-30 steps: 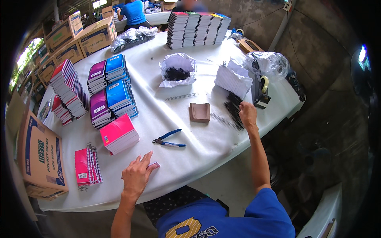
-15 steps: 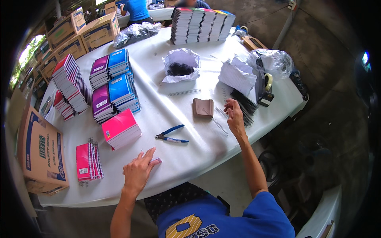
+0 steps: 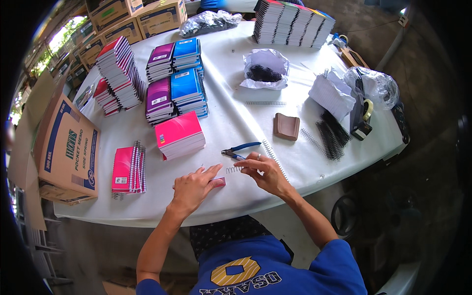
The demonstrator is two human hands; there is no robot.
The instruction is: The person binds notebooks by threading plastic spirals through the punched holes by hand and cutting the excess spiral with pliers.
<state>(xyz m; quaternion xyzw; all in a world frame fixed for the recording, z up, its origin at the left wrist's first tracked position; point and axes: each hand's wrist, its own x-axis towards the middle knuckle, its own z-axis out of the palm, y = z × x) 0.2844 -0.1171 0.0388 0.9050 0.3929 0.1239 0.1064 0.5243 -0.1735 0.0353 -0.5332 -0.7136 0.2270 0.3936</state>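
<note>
The thin wire coil (image 3: pixel 234 169) could be slipping or springing out of line, because the right hand (image 3: pixel 267 173) is pinching it near one end and its other end is sticking out free toward the left hand (image 3: pixel 193 190). It could also be snagging on the blue-handled pliers (image 3: pixel 242 147), which are lying just beyond the fingers, or tangling with the longer coil (image 3: pixel 275 160) that is running close by the same hand. The small pink booklet (image 3: pixel 219 182) could be skewing on the counter (image 3: pixel 231 125) if the left hand is pressing unevenly, since most of it is sitting hidden under that palm.

As for the grip, the right thumb and fingertips are closing together on the wire coil, above the counter's near part, between the booklet and the longer coil. The left grip is arching over the booklet, its thumb lying along the visible end and standing apart from the forefinger; whether the hidden fingers are clamping it or only resting there, I cannot tell
</note>
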